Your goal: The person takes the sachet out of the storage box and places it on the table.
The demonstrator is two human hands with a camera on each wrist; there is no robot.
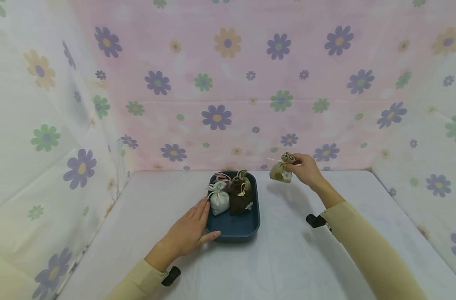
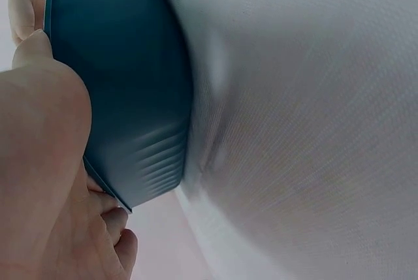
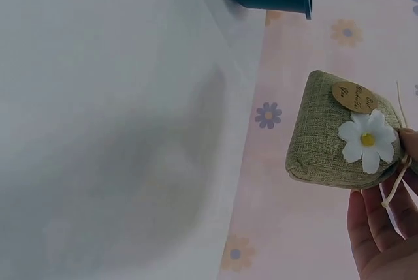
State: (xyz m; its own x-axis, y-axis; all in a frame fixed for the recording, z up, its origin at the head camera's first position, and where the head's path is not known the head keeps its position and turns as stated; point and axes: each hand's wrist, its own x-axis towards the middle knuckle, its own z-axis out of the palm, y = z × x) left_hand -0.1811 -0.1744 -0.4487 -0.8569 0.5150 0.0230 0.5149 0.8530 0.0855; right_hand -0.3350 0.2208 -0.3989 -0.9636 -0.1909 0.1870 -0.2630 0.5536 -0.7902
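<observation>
My right hand (image 1: 306, 168) pinches a small green drawstring sachet (image 1: 280, 171) by its gathered neck, up off the table to the right of a dark blue tray (image 1: 235, 231). In the right wrist view this sachet (image 3: 320, 133) shows a white fabric flower and a brown oval label. My left hand (image 1: 188, 227) rests along the tray's left side, fingers straight, thumb at the near corner. Inside the tray's far part sit a pale grey sachet (image 1: 219, 202), a dark brown sachet (image 1: 240, 202), a pink one (image 1: 222, 178) and a green one (image 1: 244, 177), the last two partly hidden.
A white cloth covers the table (image 1: 288, 258). Flower-printed fabric (image 1: 228, 83) stands as a wall behind it and along both sides. Black wrist straps (image 1: 316, 221) show at both sleeves.
</observation>
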